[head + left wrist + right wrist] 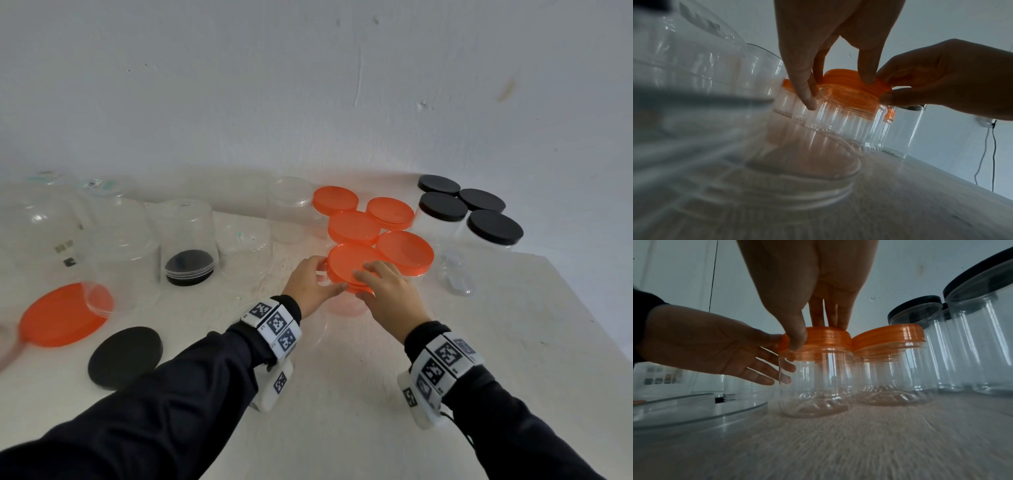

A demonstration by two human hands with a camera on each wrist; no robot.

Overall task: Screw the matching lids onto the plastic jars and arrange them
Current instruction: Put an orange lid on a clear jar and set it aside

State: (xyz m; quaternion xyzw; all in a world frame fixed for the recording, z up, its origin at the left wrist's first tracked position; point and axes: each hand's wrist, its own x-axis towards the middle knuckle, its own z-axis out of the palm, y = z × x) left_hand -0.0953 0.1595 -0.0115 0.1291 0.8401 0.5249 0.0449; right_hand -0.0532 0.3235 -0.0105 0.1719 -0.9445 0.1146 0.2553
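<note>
Counter (376, 394) surface lies bare in front of both wrists, and its right edge runs diagonally away past the right hand (387, 294). That hand grasps the orange lid (349, 260) from above, thumb and fingers on its ribbed rim. The left hand (308, 284) holds the lid's left side, fingers reaching along the clear ribbed jar (816, 382) beneath. Four more orange-lidded jars (404, 250) crowd just behind, touching. Black-lidded jars (493, 228) stand far right. Labels on the upturned jars (65, 246) at left are unreadable.
</note>
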